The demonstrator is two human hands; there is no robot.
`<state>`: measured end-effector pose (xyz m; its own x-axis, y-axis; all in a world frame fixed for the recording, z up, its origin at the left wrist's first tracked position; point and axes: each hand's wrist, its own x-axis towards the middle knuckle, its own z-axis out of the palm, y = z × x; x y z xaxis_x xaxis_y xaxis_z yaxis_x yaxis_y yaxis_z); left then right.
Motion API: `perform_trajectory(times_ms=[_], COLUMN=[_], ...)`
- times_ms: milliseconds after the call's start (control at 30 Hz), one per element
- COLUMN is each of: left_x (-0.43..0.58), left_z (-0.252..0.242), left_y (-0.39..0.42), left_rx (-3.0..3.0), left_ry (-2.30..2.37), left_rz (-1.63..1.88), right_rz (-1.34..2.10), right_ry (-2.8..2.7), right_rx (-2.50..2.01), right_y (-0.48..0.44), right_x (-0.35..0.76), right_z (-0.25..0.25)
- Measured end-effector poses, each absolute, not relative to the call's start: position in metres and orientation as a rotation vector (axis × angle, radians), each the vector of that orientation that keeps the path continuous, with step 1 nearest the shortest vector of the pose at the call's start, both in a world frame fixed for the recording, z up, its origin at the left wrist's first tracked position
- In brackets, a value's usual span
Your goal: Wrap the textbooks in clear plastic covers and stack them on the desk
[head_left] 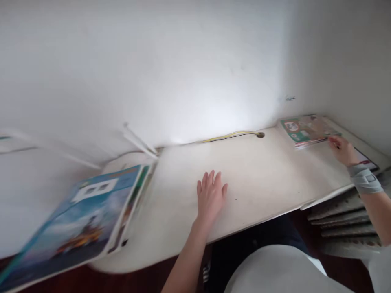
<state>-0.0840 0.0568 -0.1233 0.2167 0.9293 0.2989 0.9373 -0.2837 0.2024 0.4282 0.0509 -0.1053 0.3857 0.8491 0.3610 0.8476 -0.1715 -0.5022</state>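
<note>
My left hand [211,195] lies palm down on the white desk [253,175], fingers spread, holding nothing. At the right end of the desk, my right hand [342,148] has its fingers curled together beside the front right corner of a stack of books [311,128]. A small dark spot shows at those fingers, but what they grip, if anything, I cannot make out. The top book has a green and brown cover. A grey strap [366,178] wraps my right wrist.
On the left, large books [88,219] with a blue cover showing a yellow machine overhang the front edge. White rods [140,140] stand behind them. Yellow and black cables [229,135] run along the wall to a desk hole [260,135]. A patterned folded thing [345,221] is below right.
</note>
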Motion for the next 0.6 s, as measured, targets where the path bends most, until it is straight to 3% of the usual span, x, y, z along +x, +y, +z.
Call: perform_trajectory(times_ms=[167,300,600], left_x=[-0.122,-0.122,-0.123], left_z=[-0.137,-0.149,-0.150], left_y=[0.063,0.060,0.055], left_rx=[-2.140,-2.117,-2.140], left_ry=[-2.322,-2.365,-2.317], left_rz=[-0.211,-0.145,-0.370], right_rz=[0.101,0.166,0.022], right_ry=[-2.136,-2.453,-2.357], right_rx=[-1.524,-1.474,-1.574], right_y=[0.095,0.126,0.134], right_x=[0.290,0.207,0.171], right_z=[-0.131,-0.153,-0.176])
